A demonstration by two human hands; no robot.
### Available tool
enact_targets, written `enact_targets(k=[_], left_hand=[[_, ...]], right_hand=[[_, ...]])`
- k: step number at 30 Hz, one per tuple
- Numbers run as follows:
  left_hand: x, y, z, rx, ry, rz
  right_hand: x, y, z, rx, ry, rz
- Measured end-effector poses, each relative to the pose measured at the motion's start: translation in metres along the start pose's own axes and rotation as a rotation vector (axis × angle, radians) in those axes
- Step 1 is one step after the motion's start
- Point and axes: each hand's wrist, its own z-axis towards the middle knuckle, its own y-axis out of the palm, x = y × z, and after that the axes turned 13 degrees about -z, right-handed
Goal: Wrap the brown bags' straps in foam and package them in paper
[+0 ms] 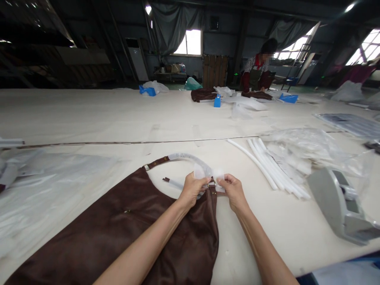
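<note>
A dark brown leather bag (118,225) lies flat on the cream table (89,114) in front of me. Its strap (181,158) arcs over the top, wrapped in white foam sheet. My left hand (192,189) and my right hand (233,189) both pinch the white foam wrap (212,174) where the strap meets the metal buckle at the bag's right corner. A short brown strap end (168,180) pokes out to the left of my left hand.
Several white foam tubes (273,166) lie to the right, next to clear plastic bags (308,146). A grey tape dispenser (341,206) stands at the right edge. Plastic sheets (47,186) cover the left. A person (259,69) works at the far side among brown bags and blue boxes.
</note>
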Motion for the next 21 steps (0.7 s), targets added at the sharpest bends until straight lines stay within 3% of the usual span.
enact_targets(k=[8,14,18,21], left_hand=[[-0.008,-0.005,-0.007,0.004,0.056,-0.035],[-0.012,-0.007,-0.007,0.008,0.086,-0.099],[-0.012,-0.007,-0.01,-0.008,0.056,-0.134],[-0.008,-0.008,-0.012,-0.014,0.034,-0.146]], right_hand=[[-0.003,0.007,-0.007,0.073,-0.011,0.041],[0.006,0.004,-0.014,-0.056,0.048,0.288],[0.015,0.006,-0.014,-0.07,0.006,0.301],[0.017,0.01,-0.013,-0.164,0.044,0.292]])
